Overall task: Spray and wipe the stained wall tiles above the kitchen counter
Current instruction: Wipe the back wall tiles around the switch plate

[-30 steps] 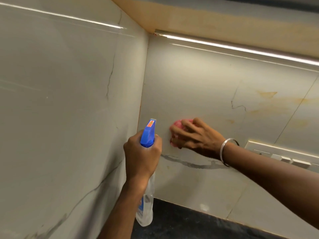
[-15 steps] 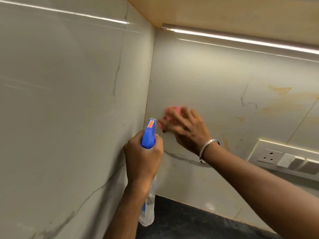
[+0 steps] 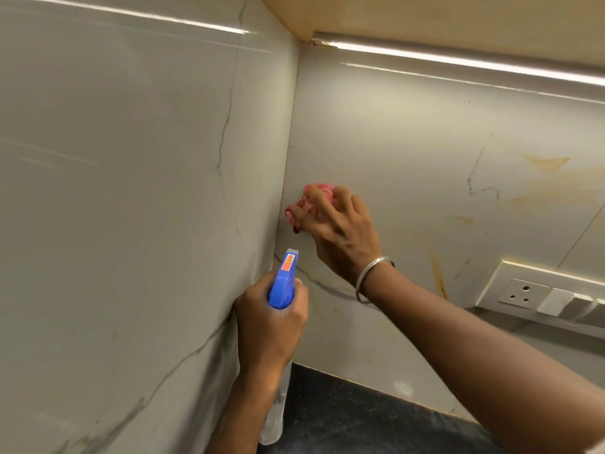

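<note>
Head view: the left hand (image 3: 271,326) grips the spray bottle (image 3: 283,280) upright by its neck, with the nozzle toward the corner. The right hand (image 3: 340,231), arm stretched across, clutches a bunched pink cloth (image 3: 311,198) against the wall tiles (image 3: 393,142) just beside the corner. Yellow stains (image 3: 543,163) lie further right.

The wall tiles (image 3: 409,142) are pale grey-beige and glossy, crossed by thin dark grey veins like marble. Yellow-orange stains (image 3: 546,163) streak the right-hand tile. The cloth (image 3: 314,199) is pink. The spray bottle (image 3: 283,283) has a bright blue head with an orange-red label (image 3: 288,261) and a clear body. The bangle (image 3: 370,273) is silver, the bench (image 3: 360,421) black with fine pale speckles, the socket plate (image 3: 523,290) white, the cabinet (image 3: 425,14) light tan.
</note>
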